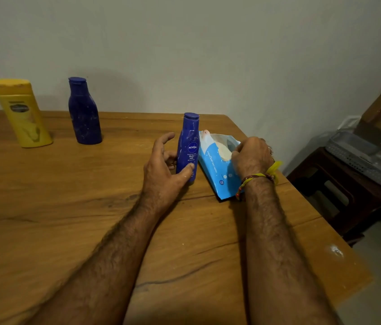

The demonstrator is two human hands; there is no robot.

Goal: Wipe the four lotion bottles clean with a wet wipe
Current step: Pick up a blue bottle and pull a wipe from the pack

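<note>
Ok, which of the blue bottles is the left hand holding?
The smaller blue bottle beside the wipes pack, its label facing the camera; the left hand grips it. The bigger blue bottle stands untouched near the wall.

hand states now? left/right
Left hand: grips the small Nivea bottle, upright on the table.
Right hand: fingers curled at the wet wipe pack opening; grasp unclear.

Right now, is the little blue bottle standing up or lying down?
Standing up. The small blue bottle stands on the table, cap on top, with the left hand holding its side.
</note>
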